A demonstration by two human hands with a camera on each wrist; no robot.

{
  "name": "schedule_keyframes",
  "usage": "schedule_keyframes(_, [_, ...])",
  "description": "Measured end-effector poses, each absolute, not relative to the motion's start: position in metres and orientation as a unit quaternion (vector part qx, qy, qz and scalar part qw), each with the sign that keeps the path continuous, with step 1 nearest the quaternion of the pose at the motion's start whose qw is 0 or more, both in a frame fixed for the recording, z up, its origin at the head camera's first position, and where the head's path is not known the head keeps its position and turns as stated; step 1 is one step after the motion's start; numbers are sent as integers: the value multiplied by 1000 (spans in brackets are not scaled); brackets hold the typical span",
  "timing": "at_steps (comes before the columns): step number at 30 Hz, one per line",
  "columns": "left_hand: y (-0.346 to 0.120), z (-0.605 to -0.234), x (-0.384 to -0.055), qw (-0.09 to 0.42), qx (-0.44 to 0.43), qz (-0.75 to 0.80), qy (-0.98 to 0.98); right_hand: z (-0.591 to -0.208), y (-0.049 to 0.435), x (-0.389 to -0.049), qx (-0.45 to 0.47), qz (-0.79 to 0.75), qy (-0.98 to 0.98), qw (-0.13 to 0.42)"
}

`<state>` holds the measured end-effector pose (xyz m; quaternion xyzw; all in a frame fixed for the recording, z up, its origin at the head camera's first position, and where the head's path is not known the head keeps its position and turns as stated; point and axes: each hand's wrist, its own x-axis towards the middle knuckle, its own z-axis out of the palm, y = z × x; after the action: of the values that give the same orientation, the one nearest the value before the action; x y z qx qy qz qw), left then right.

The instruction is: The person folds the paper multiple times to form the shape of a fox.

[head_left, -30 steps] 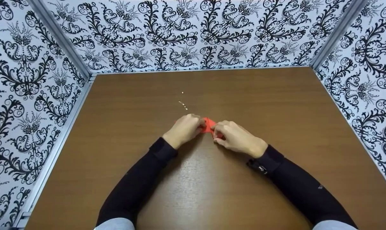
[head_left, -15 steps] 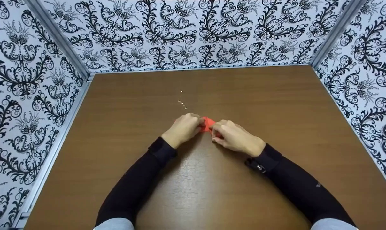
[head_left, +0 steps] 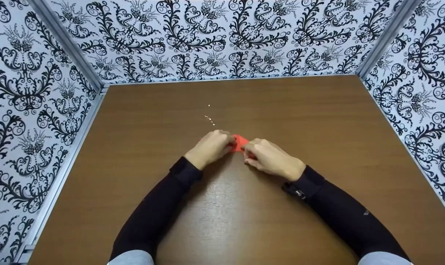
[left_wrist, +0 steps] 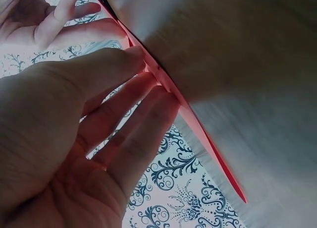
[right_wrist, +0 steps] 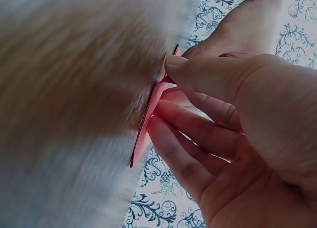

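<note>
A small folded piece of red paper (head_left: 238,142) lies at the middle of the wooden table, between both hands. From the left, my left hand (head_left: 213,145) presses its fingertips down on the paper; the left wrist view has the thumb and long, nearly straight fingers against the red paper (left_wrist: 208,139). Opposite it, my right hand (head_left: 268,156) pinches the paper's right part with thumb and forefinger. Close up in the right wrist view, the other fingers rest on the red paper (right_wrist: 142,139) near a raised fold. The hands cover much of the paper.
The brown tabletop (head_left: 303,110) spreads around the hands. Tiny bright specks (head_left: 210,119) show beyond the left hand; I cannot tell what they are. Patterned black-and-white walls (head_left: 207,40) with grey metal posts (head_left: 66,44) border the back and both sides.
The whole head view shifts slightly. Both hands stay on the red paper, with only a very small movement of the right fingers.
</note>
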<state>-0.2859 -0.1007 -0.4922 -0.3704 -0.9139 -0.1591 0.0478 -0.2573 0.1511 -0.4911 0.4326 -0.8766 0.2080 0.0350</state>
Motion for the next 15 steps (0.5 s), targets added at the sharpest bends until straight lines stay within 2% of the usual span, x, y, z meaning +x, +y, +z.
schedule_keyframes(15, [-103,-489,-284,37,-390,-154,-907,-490,154,-260,442,220,-869,8])
